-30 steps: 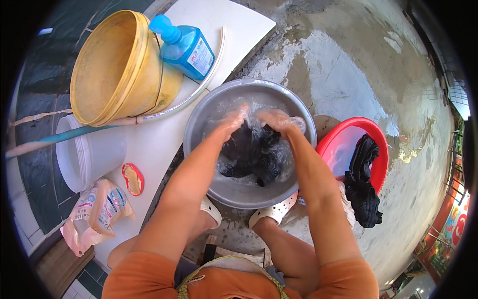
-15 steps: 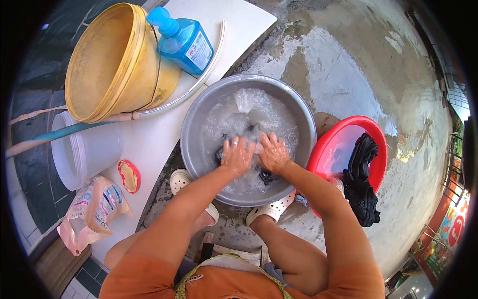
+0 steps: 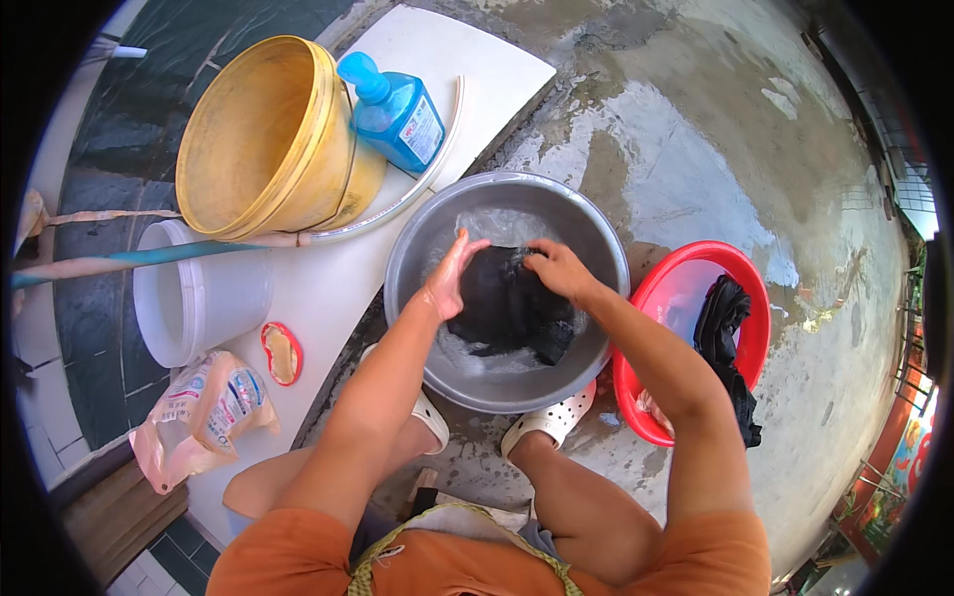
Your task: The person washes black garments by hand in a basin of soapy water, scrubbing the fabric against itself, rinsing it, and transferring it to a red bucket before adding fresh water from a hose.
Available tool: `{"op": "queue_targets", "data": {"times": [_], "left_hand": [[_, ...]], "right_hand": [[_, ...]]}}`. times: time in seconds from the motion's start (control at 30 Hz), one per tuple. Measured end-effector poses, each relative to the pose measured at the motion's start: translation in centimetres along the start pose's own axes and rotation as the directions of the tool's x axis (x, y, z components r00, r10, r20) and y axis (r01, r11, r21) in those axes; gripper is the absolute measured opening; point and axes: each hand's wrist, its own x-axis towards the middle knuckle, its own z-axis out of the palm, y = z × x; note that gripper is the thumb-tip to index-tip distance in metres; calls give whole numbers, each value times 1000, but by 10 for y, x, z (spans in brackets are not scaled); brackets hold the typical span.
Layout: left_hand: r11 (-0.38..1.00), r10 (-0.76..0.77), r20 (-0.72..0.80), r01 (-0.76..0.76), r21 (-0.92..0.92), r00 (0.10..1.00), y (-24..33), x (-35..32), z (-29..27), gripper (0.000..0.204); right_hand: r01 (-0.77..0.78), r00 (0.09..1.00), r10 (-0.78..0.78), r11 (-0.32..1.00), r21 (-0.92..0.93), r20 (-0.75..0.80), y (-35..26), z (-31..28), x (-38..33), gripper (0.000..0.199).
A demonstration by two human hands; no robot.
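Observation:
A grey basin (image 3: 405,283) of sudsy water stands on the floor between my feet. Spread in the water is a piece of black clothing (image 3: 507,303), partly lifted at its far edge. My right hand (image 3: 561,270) is closed on that far edge, its fingertips pinching the fabric. At the garment's left side my left hand (image 3: 449,278) is upright and wet, with fingers stretched out and thumb apart. Whether its palm touches the fabric, I cannot tell.
A red basin (image 3: 760,328) with dark clothes (image 3: 725,328) sits at the right. On the white ledge (image 3: 328,288) at left are a yellow bucket (image 3: 358,189), a blue pump bottle (image 3: 393,119), a clear tub (image 3: 234,293), a red-rimmed brush (image 3: 282,354), a plastic bag (image 3: 209,412) and a hose (image 3: 149,256).
Both hands have risen from pressing down in the suds and moved apart. The black garment, mostly under water before, now shows spread out, with the right hand gripping its edge.

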Motion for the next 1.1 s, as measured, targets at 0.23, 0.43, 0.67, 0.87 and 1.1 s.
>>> {"op": "queue_targets", "data": {"times": [0.23,0.43,0.67,0.87,1.1], "left_hand": [[950,6,237,69,-306,971,-52,-27,18,56],[936,-154,34,157,-314,987,-54,-40,46,28],[990,69,-329,-24,140,942,-58,-44,46,21],[937,234,-216,-161,309,948,-60,-57,60,35],[13,722,-58,71,997,690,-19,-34,-18,60]], "right_hand": [[548,662,-747,536,-642,-59,-5,66,-124,47],[624,455,-773,631,-460,-443,21,84,-99,59],[408,781,-352,913,-5,-515,-2,85,-77,23],[-57,962,192,833,550,-192,15,68,-15,44],[88,766,-250,954,-288,-592,14,10,-26,44]]}}
